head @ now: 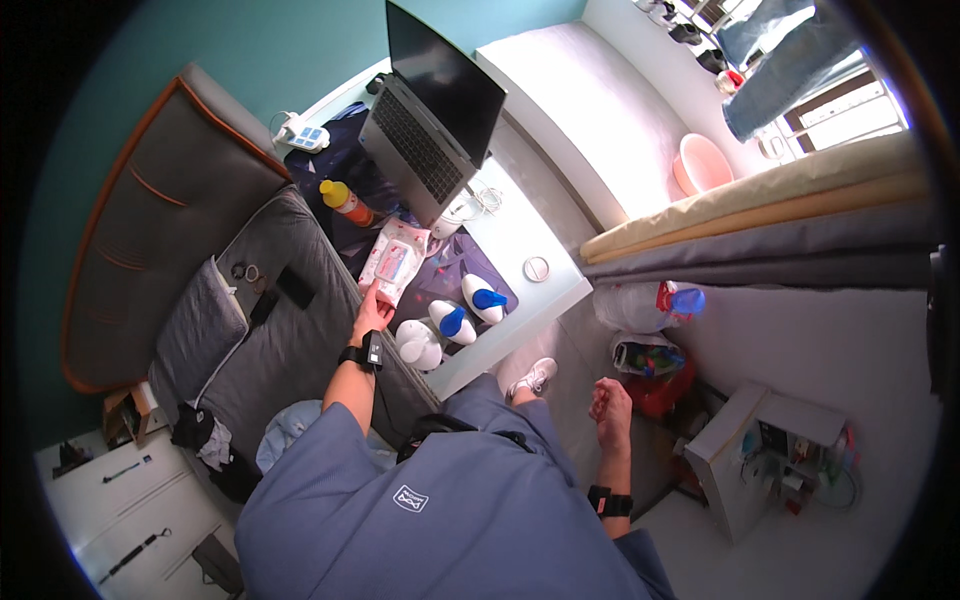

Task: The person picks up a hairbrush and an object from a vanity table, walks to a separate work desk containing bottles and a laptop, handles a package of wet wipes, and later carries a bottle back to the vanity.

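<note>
My left hand (370, 312) grips the near end of a pink-and-white pack of wet wipes (393, 262) with a lid on top. Beneath the pack is a dark patterned desk mat (469, 259). Several bottles stand close to that hand: a white one with a blue top (452, 322), a similar blue-topped one (484, 298) and an all-white one (419, 345). Beyond the pack is an orange drink bottle with a yellow cap (346, 203). My right hand (611, 414) hangs over the floor at my side, fingers curled, with nothing visible in it.
An open laptop (424, 139) stands on the white desk (525, 300), with a power strip (304, 136) behind. Left is a grey bed (300, 330) holding a phone (295, 287). A large water bottle (637, 306) and bags (649, 356) crowd the floor on the right.
</note>
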`<action>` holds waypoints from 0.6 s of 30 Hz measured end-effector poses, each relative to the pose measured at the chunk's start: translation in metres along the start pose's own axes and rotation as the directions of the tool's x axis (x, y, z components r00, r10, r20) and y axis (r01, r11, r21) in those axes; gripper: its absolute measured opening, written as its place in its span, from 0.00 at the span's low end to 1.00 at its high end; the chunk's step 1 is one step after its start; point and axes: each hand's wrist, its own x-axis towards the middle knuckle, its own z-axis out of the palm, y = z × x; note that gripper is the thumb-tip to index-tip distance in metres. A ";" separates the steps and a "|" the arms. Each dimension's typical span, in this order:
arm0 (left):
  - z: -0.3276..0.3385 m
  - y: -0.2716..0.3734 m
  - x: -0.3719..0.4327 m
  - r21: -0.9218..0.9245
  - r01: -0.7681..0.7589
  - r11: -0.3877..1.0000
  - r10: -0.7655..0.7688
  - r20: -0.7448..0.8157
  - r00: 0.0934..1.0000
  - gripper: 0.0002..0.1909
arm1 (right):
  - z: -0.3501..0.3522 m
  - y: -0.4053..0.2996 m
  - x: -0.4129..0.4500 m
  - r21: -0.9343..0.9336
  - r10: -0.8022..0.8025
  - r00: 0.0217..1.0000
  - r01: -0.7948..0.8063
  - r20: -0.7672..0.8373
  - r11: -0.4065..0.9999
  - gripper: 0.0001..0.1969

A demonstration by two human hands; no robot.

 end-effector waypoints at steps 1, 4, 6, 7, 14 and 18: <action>-0.002 0.001 0.002 0.011 0.005 1.000 -0.005 0.000 1.000 0.26 | 0.000 0.002 -0.002 0.008 0.003 1.000 -0.003 -0.009 1.000 0.06; 0.000 -0.003 -0.003 0.033 -0.092 0.995 0.091 0.033 0.995 0.22 | -0.002 0.003 -0.005 0.017 -0.003 0.999 0.004 -0.037 1.000 0.06; 0.004 -0.005 -0.002 0.052 -0.125 0.991 0.121 0.070 0.990 0.21 | -0.004 0.003 -0.005 0.000 -0.039 0.999 0.039 -0.024 0.999 0.06; 0.006 -0.005 -0.004 0.059 -0.165 0.984 0.159 0.102 0.982 0.20 | -0.005 0.003 -0.006 0.004 -0.037 0.999 0.037 -0.032 0.999 0.06; 0.009 0.006 -0.009 -0.047 -0.056 0.997 0.057 0.016 0.998 0.15 | -0.011 0.011 -0.004 -0.022 -0.025 0.998 0.024 -0.064 0.999 0.05; 0.007 0.005 -0.028 0.529 -0.607 0.593 0.467 0.389 0.794 0.18 | -0.022 0.013 -0.011 -0.001 -0.039 0.997 0.039 -0.067 0.999 0.05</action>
